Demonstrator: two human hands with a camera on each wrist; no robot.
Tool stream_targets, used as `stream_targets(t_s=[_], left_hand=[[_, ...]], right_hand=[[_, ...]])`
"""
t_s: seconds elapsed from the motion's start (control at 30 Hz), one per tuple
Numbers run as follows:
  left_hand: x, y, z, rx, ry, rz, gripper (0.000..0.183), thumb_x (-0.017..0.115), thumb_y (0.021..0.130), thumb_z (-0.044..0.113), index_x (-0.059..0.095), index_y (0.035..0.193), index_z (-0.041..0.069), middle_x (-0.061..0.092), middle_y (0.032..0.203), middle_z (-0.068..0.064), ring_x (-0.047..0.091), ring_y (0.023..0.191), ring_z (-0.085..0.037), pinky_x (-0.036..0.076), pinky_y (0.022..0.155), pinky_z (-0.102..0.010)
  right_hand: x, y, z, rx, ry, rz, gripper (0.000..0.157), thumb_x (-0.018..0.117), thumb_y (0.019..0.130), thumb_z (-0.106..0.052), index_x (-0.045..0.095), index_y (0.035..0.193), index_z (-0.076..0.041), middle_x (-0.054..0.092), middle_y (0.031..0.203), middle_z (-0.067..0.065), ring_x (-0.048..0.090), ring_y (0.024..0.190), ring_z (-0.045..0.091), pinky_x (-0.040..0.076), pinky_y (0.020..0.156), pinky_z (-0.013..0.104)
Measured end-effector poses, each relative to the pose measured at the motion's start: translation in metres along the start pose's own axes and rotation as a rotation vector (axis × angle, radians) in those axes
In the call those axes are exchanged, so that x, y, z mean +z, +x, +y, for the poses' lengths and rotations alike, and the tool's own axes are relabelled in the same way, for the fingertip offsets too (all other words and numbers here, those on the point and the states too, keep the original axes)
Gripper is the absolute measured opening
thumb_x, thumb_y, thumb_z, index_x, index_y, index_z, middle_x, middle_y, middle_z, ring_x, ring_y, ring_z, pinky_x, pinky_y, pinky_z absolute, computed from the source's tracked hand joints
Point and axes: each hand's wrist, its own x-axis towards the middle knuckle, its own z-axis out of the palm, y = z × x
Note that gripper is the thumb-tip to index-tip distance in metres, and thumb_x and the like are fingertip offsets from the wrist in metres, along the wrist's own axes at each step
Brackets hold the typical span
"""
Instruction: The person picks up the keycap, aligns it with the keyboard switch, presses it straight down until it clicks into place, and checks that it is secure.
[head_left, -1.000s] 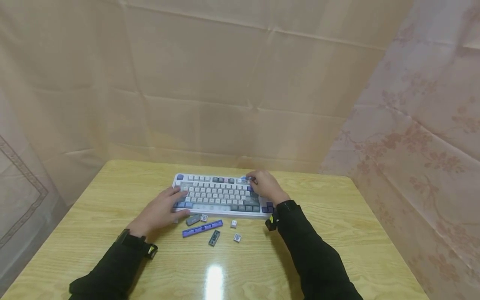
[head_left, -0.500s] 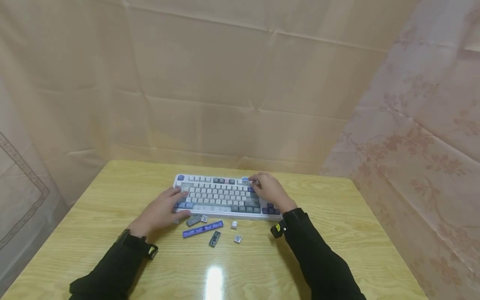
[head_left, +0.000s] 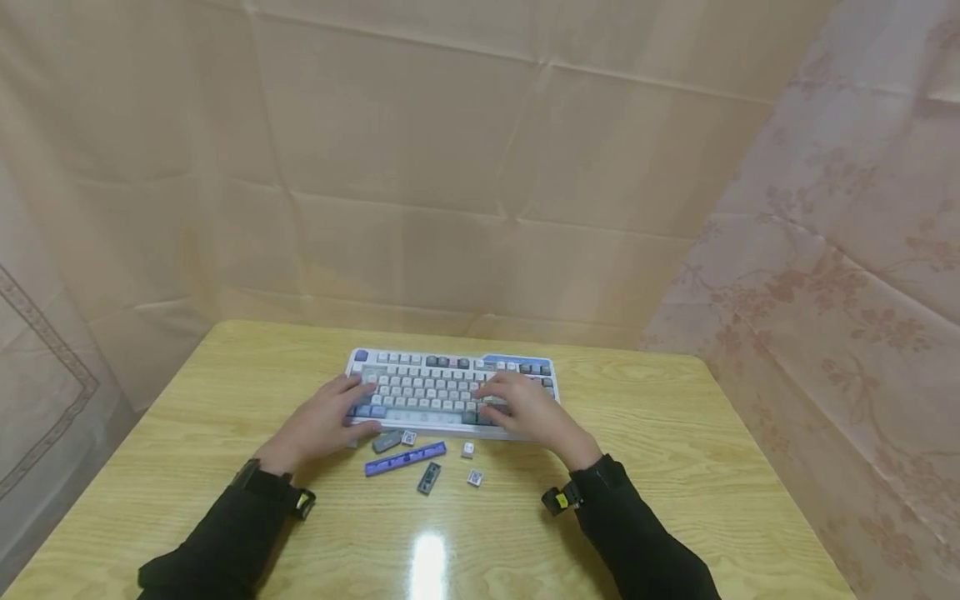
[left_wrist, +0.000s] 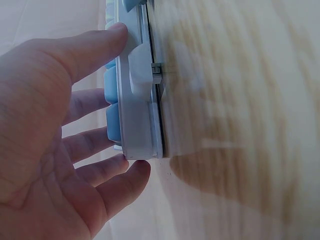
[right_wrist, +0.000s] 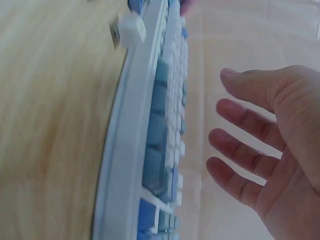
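Observation:
A compact keyboard [head_left: 431, 387] with white, grey and blue keycaps lies across the table. My left hand [head_left: 318, 421] holds its left front corner. In the left wrist view the thumb [left_wrist: 100, 47] lies along the front edge, and the other fingers wrap past the left end. My right hand [head_left: 528, 408] hovers over the keyboard's right part, fingers relaxed and slightly bent. In the right wrist view its fingertips are apart from the keys, with nothing between them. Keys under this hand are hidden in the head view.
Loose keycaps lie in front of the keyboard: a long purple-blue one [head_left: 405, 459], a dark grey one [head_left: 429, 478], a grey one [head_left: 387, 440] and several small white ones, including one near the middle [head_left: 468, 450]. A beige cloth [head_left: 420, 167] hangs behind the wooden table [head_left: 637, 400].
My right hand has moved left and toward me from the keyboard's upper right corner, and its fingers have spread, uncovering the upper right keys. My left hand has stayed in place.

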Motion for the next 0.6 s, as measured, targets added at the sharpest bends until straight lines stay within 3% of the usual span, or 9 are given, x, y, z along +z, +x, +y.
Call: stream_targets(t_s=[0.27,0.6], left_hand=[[0.003,0.000,0.000,-0.003,-0.005,0.003,0.068,0.075,0.092,0.042,0.055,0.144,0.001,0.042,0.151,-0.030,0.038,0.139,-0.050,0.033,0.112,-0.063],[0.003,0.000,0.000,-0.012,-0.003,0.003,0.070,0.075,0.091,0.043,0.055,0.144,0.002,0.042,0.151,-0.029,0.038,0.140,-0.050,0.033,0.112,-0.063]], right_hand=[[0.017,-0.008,-0.017,-0.073,-0.007,-0.084,0.022,0.076,0.093,-0.024,0.077,0.111,-0.011,0.070,0.102,-0.001,0.064,0.092,0.013,0.054,0.081,0.027],[0.025,-0.012,-0.024,0.003,0.045,-0.165,0.024,0.078,0.091,-0.026,0.077,0.112,-0.013,0.070,0.103,-0.005,0.065,0.093,0.011,0.053,0.080,0.023]])
